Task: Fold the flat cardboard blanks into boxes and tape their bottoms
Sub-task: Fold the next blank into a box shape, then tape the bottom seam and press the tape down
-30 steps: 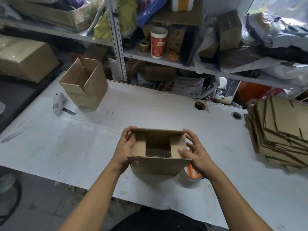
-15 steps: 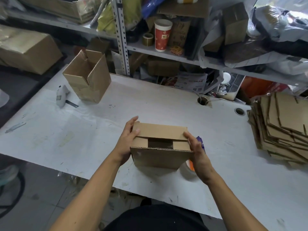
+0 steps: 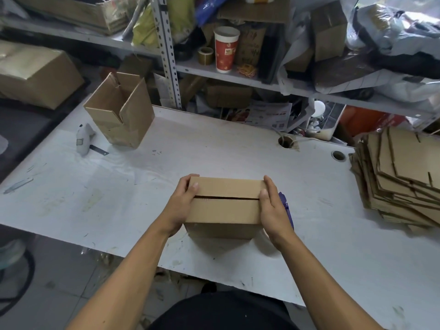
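The left hand (image 3: 182,203) clasps the nine o'clock end of the small cardboard box (image 3: 223,207), thumb pressed on the far flap, and the right hand (image 3: 273,209) clasps the three o'clock end the same way, so the box sits squarely between them on the bench (image 3: 142,186), near its front edge. The seam (image 3: 226,198) between the two closed flaps runs nine to three, its ends under the thumbs. The tape dispenser (image 3: 284,208), partly hidden, lies just at three o'clock beside the right hand, so that hand looks better placed to fetch it.
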